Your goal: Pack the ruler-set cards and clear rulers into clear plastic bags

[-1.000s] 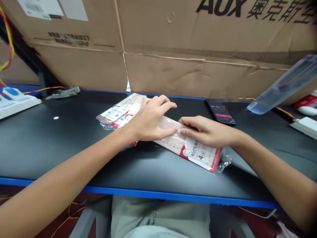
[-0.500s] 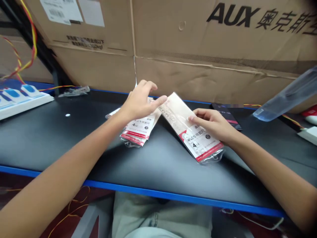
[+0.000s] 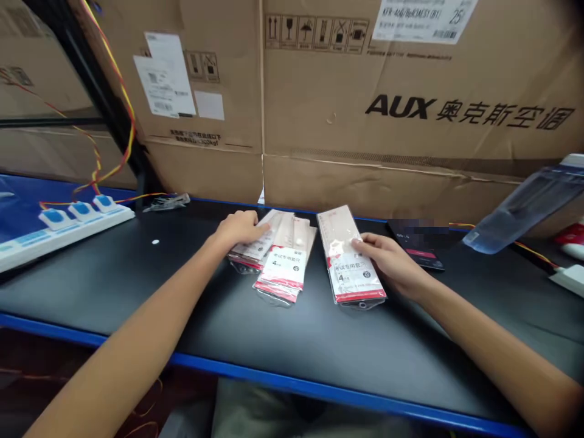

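My right hand [image 3: 390, 258] pinches the right edge of a clear-sleeved ruler set pack [image 3: 358, 277], thumb on its face. The pack has a white label and a red band at its near end. To its left lies a fanned pile of similar ruler set packs [image 3: 285, 264] on the black table [image 3: 219, 340]. At the pile's far left, my left hand [image 3: 241, 228] is closed over the left-hand packs [image 3: 253, 249], its thumb across their top. Its other fingertips are hidden.
A large cardboard box [image 3: 314, 128] stands behind the table. A power strip [image 3: 91, 225] with plugs and twisted wires lies left. A phone [image 3: 417, 246] lies beyond my right hand, with a tilted clear plastic bottle [image 3: 520, 204] farther right. A small white disc [image 3: 156, 242] lies at left.
My left hand has come down from above the pile onto its left-hand packs, thumb and fingers closing. The right-hand pack has turned more upright in view and moved away from the pile. The view has tilted up.
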Demonstrator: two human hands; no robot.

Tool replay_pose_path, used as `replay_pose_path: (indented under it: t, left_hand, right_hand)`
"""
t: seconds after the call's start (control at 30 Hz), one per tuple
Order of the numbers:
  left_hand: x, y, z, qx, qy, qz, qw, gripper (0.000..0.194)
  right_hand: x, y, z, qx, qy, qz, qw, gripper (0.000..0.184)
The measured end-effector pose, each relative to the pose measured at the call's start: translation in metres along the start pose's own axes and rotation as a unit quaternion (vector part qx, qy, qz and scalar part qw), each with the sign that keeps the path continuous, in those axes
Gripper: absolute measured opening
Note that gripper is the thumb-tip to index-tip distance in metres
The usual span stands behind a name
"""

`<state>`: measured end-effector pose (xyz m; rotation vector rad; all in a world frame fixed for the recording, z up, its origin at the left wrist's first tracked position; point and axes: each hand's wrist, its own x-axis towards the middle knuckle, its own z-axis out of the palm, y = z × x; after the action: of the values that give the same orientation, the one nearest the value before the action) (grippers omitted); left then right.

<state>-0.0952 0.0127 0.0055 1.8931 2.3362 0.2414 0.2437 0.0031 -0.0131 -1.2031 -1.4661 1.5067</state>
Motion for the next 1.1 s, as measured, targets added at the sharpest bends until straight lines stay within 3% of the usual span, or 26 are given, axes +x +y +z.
replay_pose_path:
  t: [0.27,0.5,0.67,0.8,0.9,1.0,1.1]
  left_hand:
    - [-0.027,0.034,-0.001,-0.06,-0.029,0.089,0.994,0.066]
    - [-0.039,0.05,0.0,-0.145,-0.057,0.164,0.974,0.056]
    - [-0.042,0.055,0.001,-0.186,-0.055,0.141,0.971,0.058]
    - [-0.043,0.058,0.004,-0.225,-0.039,0.105,0.968,0.063]
    - [-0.045,0.061,0.008,-0.28,-0.058,0.093,0.954,0.064]
    - [-0.047,0.065,0.012,-0.349,-0.099,0.083,0.928,0.067]
    - [-0.05,0.069,0.013,-0.411,-0.139,0.073,0.898,0.062]
  right_hand:
    - [0.003,0.0,-0.004,-0.037,-0.012,-0.048,0.998,0.036]
    - [0.009,0.015,0.0,-0.228,0.068,-0.136,0.962,0.06]
    - [0.008,0.017,-0.002,-0.307,0.088,-0.147,0.936,0.069]
    - [-0.002,0.003,-0.003,-0.334,0.101,-0.095,0.932,0.082]
    - [-0.006,-0.005,0.0,-0.284,0.083,-0.047,0.954,0.086]
    - [-0.004,-0.006,0.004,-0.14,0.08,-0.017,0.987,0.094]
    - [-0.004,-0.004,0.009,-0.044,0.062,0.009,0.997,0.099]
